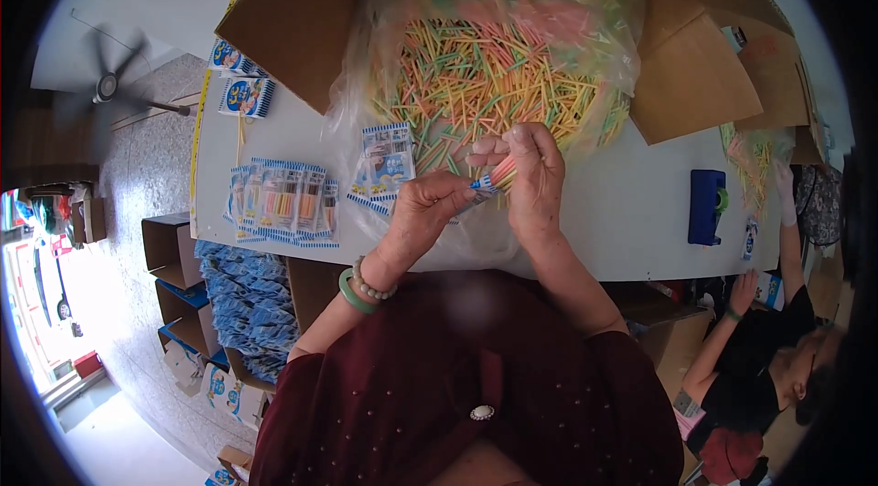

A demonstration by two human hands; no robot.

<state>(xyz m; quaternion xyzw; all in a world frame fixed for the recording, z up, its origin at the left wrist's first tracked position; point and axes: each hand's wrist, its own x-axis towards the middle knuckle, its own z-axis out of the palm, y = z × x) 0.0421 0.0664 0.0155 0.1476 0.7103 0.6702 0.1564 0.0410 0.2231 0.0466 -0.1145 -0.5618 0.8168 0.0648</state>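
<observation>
Between thumb and fingers, my left hand point(426, 208) pinches a small blue-and-white plastic packet point(482, 183). My right hand point(536, 177) is closed round a bunch of thin pastel candy sticks point(504, 169), whose lower ends meet the packet's mouth. How far they sit inside is hidden by my fingers. Just beyond both hands lies a large heap of pink, yellow and green sticks point(494, 74) on clear plastic sheeting. Several flat packets point(389, 157) rest left of the heap. Farther left, packets with sticks inside point(285, 198) overlap in a row.
Open cardboard flaps point(700, 74) flank the heap on the white table point(604, 244). A blue tape dispenser point(706, 207) stands at the right. Beyond it, a co-worker's hand point(744, 292) is near the table edge. A box of blue packets point(245, 303) sits below the left edge.
</observation>
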